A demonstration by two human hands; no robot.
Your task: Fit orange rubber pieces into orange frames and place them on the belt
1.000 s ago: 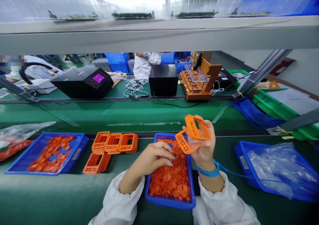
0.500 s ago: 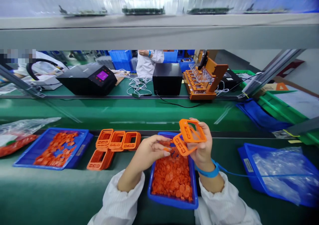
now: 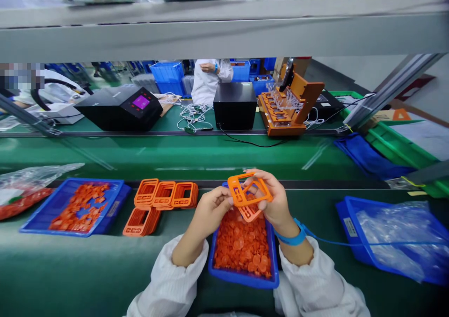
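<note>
My right hand (image 3: 277,200) is closed on two orange plastic frames at their right side. The upper orange frame (image 3: 241,196) is tilted, with a wide opening. A second orange frame (image 3: 251,213) sits beneath it, partly covered. Against the upper frame's left edge, the fingers of my left hand (image 3: 212,212) are pinched together; what lies between their tips is hidden. Both hands are above a blue bin (image 3: 242,279) of small orange plastic pieces (image 3: 242,249). A blue wrist strap (image 3: 291,236) circles my right wrist.
Stacks of orange frames (image 3: 142,221) stand left of the bin, beside a blue tray (image 3: 26,227) of orange parts. At right is a blue bin (image 3: 351,235) holding clear bags. Behind are a black box (image 3: 235,106), an orange fixture (image 3: 287,130) and a co-worker in white (image 3: 203,85).
The two frames have moved left and slightly down with my right hand, up to my left fingers. The small orange piece in my left fingertips has gone out of sight. The view has tilted slightly.
</note>
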